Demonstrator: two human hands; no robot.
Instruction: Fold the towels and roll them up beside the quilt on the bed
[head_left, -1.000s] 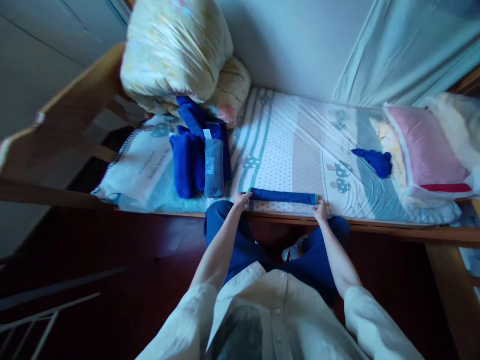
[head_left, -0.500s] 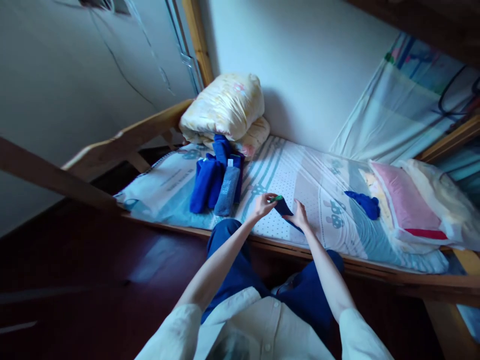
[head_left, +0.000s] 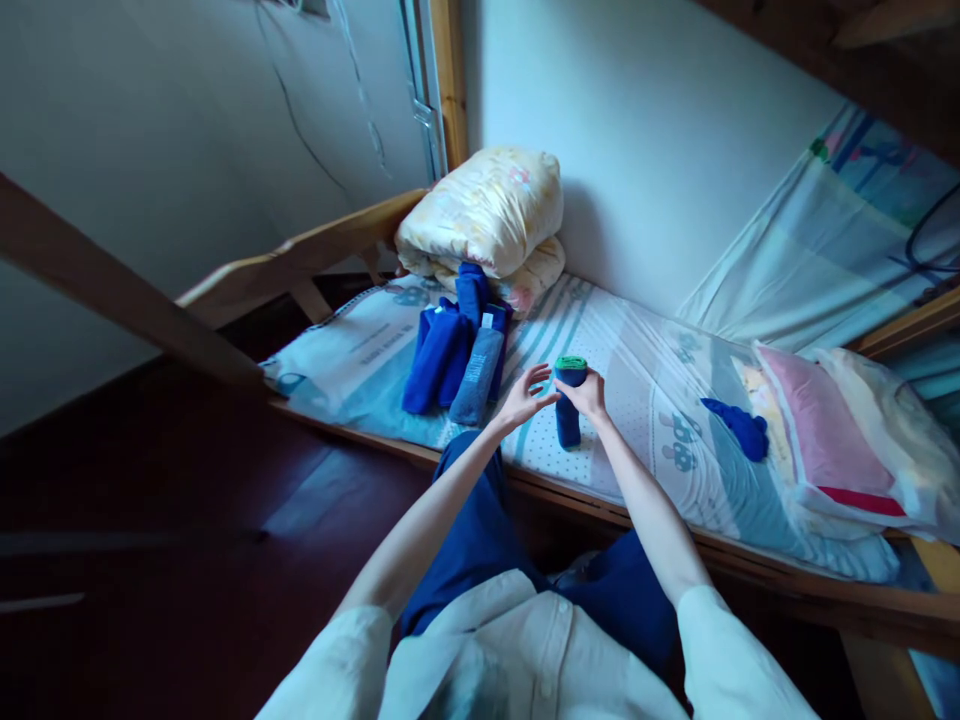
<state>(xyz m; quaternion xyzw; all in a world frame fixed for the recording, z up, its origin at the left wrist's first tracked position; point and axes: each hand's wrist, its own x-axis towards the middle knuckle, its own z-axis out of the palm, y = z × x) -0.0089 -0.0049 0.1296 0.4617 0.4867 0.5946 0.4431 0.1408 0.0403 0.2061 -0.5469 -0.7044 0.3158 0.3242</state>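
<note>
My right hand (head_left: 586,393) is wrapped round a rolled dark blue towel (head_left: 568,428) whose top end shows green. The roll stands roughly upright just over the bed. My left hand (head_left: 527,397) is open beside it, fingers spread, its lower fingertips close to the roll; whether they touch it I cannot tell. To the left lie several rolled or folded blue towels (head_left: 441,350) and a grey-blue towel with lettering (head_left: 478,375). A crumpled blue cloth (head_left: 739,430) lies on the bed to my right.
A folded yellowish quilt (head_left: 484,210) sits at the far left of the bed (head_left: 622,350). At the right end is a pink and white pillow (head_left: 825,425). A wooden rail (head_left: 300,250) borders the left end, and the upper bunk (head_left: 862,40) overhangs at top right.
The towel roll has turned from a slant to nearly upright, green end up. My left hand has let go of its green end and opened. The view has shifted slightly left.
</note>
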